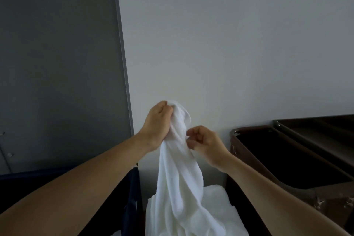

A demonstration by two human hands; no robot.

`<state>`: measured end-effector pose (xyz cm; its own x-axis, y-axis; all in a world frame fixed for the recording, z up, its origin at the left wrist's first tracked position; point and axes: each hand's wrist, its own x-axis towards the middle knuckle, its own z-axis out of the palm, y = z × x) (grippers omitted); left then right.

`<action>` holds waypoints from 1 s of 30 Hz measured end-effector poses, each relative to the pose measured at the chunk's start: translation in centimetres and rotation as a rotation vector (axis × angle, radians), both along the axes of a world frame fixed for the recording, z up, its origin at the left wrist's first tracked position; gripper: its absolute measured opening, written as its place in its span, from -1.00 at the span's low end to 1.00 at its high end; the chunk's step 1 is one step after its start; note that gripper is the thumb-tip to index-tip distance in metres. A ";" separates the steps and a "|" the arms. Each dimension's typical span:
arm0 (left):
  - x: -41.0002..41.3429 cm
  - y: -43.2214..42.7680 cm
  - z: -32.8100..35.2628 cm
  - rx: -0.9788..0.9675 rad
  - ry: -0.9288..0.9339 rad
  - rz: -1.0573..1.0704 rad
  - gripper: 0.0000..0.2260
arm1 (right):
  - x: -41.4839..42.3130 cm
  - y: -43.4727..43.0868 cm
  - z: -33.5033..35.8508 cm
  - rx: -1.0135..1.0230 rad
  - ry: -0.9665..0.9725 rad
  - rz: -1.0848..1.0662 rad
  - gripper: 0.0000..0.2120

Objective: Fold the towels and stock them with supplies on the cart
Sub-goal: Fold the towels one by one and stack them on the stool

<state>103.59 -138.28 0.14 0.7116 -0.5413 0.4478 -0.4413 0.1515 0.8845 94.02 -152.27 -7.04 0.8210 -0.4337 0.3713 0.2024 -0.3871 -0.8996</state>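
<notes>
A white towel [180,184] hangs bunched in front of the wall, lifted up at the centre of the view. My left hand [157,124] grips its top end, with cloth sticking out above my fingers. My right hand [206,143] is just to the right and a little lower, pinching a fold of the same towel between thumb and fingertips. The towel's lower part drapes down onto more white cloth [222,209] lying below at the bottom of the view.
A brown cart [272,132] with a dark open bin stands at the right against the white wall. A dark blue fabric container [132,197] is at the lower left. A grey door panel [57,63] fills the left side.
</notes>
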 end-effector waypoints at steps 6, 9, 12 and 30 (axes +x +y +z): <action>1.5 -1.7 9.0 -0.206 -0.138 0.072 -0.70 | 0.6 1.1 5.2 0.124 0.028 0.208 -0.73; 3.4 -2.2 12.3 -0.142 -0.318 0.248 -0.76 | 0.1 0.4 10.5 0.014 0.013 0.161 -0.60; 5.3 -2.3 14.7 -0.104 -0.449 0.462 -0.79 | -0.3 -0.8 16.6 -0.228 0.016 -0.096 -0.63; 6.2 -3.6 22.7 0.008 -0.606 0.493 -0.80 | -2.3 -0.1 26.0 -0.651 -0.512 -0.821 -0.68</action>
<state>109.83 -141.84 22.82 0.5030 -0.2315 0.8327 -0.8627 -0.1929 0.4675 91.76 -152.37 19.01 0.0722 -0.3702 0.9261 -0.0415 -0.9289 -0.3681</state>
